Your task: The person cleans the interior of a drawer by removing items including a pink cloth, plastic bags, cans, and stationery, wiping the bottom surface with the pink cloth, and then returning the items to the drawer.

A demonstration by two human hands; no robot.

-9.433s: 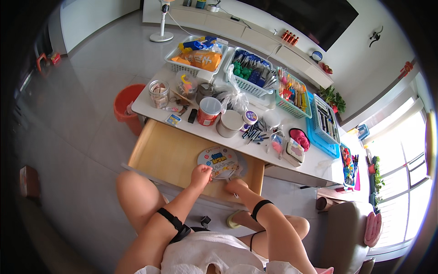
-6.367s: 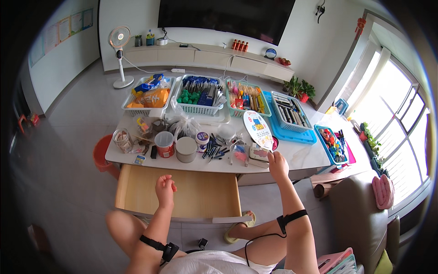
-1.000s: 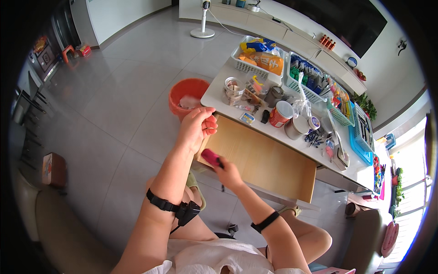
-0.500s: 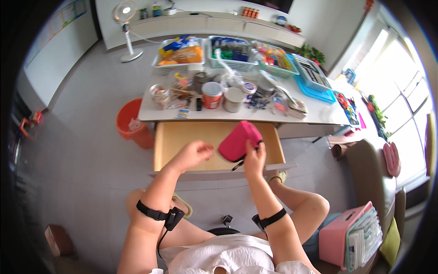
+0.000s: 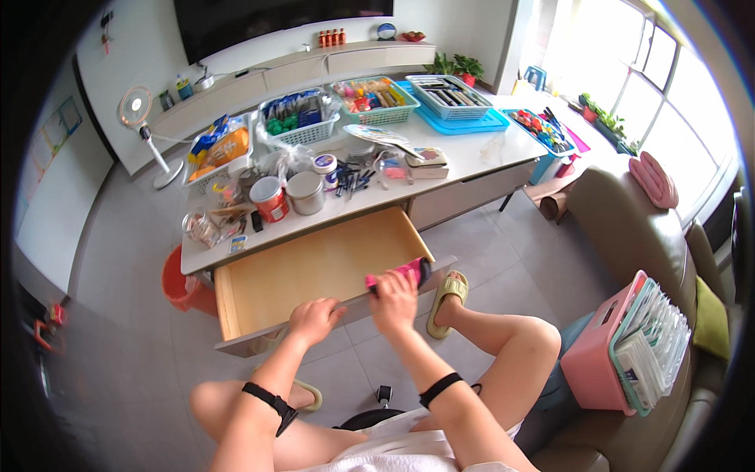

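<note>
A pink pouch with a dark edge is in my right hand, above the right part of the drawer's front edge. My fingers are closed over it and hide much of its body. My left hand is at the middle of the same front edge, its fingers bent over the rim and its thumb pointing right. The drawer is pulled out from under the white table and shows a bare wooden bottom.
On the table stand a red-and-white tub, a grey canister, a jar and several filled baskets. An orange bin is left of the drawer. A pink file box and a sofa are at right.
The pouch has come down and toward me in my right hand, and its visible part is smaller. My left hand has lowered to the drawer's front edge. The view has turned right.
</note>
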